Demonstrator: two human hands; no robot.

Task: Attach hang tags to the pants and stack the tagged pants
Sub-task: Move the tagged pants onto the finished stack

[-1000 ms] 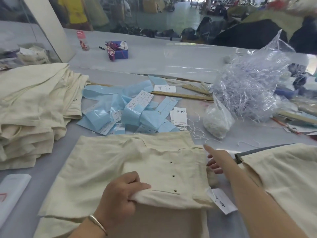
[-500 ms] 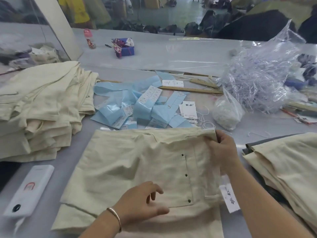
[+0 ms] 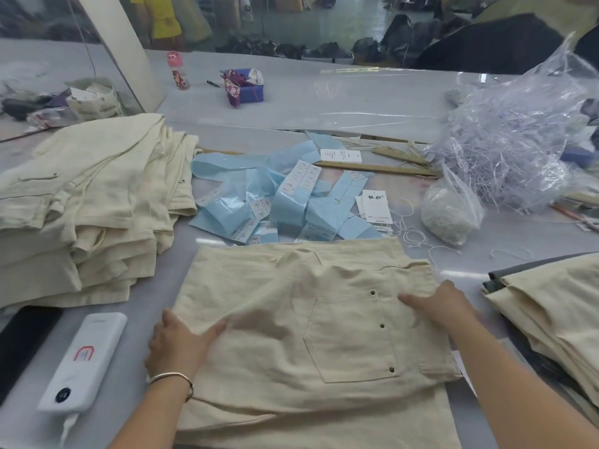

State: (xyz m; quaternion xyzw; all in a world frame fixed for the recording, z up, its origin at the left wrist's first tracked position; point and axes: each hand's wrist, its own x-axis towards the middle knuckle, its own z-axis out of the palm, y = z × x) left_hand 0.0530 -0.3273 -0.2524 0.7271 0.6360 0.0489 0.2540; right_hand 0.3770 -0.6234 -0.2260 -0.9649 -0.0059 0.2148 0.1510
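While the folded cream pants (image 3: 311, 325) lie flat in the middle of the grey table (image 3: 372, 102), we have both hands on them: our left hand (image 3: 180, 343) grips the left edge, thumb over the cloth and fingers tucked beneath, and our right hand (image 3: 440, 304) grips the right edge by the studded pocket. Hang tags (image 3: 374, 205) sit just beyond among blue paper strips (image 3: 256, 189). One pile of pants (image 3: 87, 202) rises on the left, another stack (image 3: 551, 319) on the right. A white power bank (image 3: 86, 359) lies beside our left wrist.
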